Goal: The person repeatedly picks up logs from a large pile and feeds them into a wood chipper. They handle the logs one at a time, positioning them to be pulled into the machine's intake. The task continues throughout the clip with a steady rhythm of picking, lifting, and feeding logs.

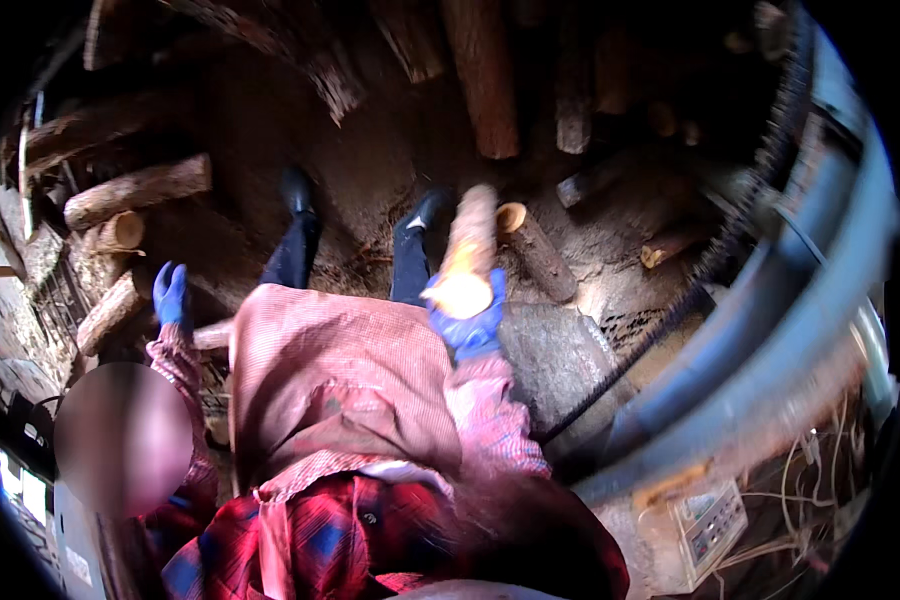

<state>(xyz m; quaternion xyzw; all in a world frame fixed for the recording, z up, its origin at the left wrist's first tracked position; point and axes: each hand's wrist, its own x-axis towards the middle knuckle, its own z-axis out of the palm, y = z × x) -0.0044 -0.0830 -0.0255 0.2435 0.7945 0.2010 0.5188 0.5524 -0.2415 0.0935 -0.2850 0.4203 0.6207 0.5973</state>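
Observation:
My right hand (468, 333), in a blue glove, is wrapped around the near end of a short log (473, 235) in front of my apron. The log points away from me, and its pale cut end faces up toward me. Off to the left, my left hand (171, 294), also gloved in blue, holds nothing, its fingers stretched out. Closest to that hand is a bark-covered log (110, 315). Just right of the held log, another log (540, 252) lies on the ground.
Logs (138, 190) are piled at the left, and long timbers (482, 85) lie ahead. A blue curved machine frame (770, 385) with a dark chain (735, 225) fills the right side. Below it stand a control box (712, 528) and loose cables. A grey slab (550, 355) lies beside my right hand.

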